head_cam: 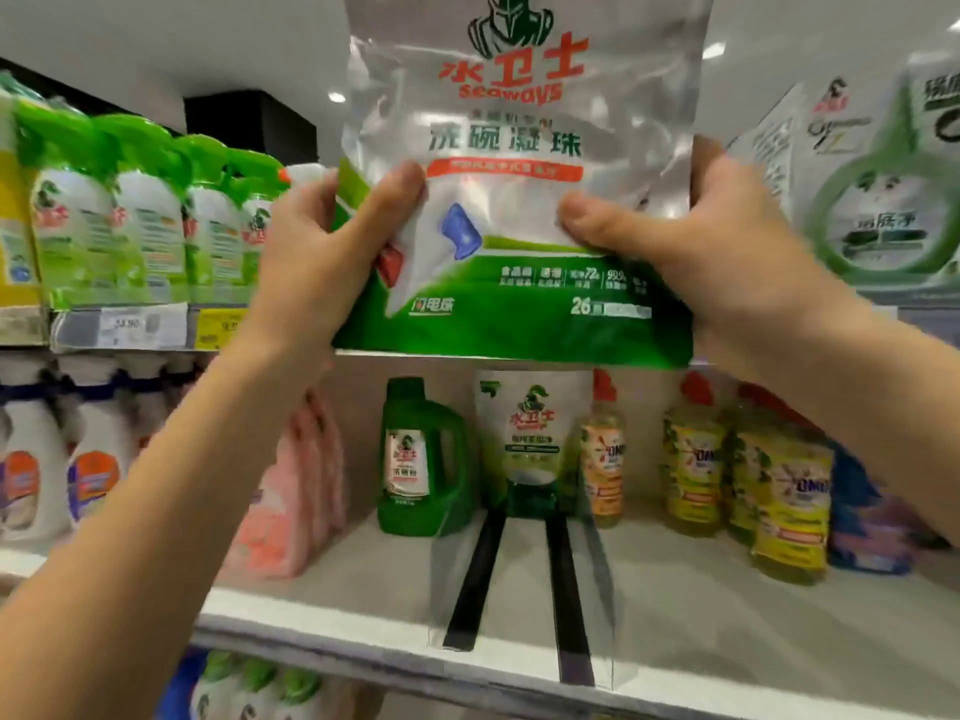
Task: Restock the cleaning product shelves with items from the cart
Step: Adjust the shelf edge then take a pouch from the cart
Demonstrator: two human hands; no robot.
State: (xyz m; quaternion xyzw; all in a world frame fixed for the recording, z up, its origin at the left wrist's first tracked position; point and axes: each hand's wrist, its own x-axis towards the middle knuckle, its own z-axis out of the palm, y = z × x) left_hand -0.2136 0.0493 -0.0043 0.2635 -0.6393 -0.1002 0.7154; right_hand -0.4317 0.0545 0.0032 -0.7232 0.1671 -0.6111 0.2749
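- A silver-green pouch (519, 189) is gripped at its sides by the left hand (317, 252) and right hand (701, 246), thumbs in front.
- Below the hands, a green jug (421, 459) is seen on the shelf (701, 615), possibly detergent.

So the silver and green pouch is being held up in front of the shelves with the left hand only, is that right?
Not quite. In the head view both hands hold the pouch up in front of the shelves: the left hand grips its left edge, the right hand its right edge.
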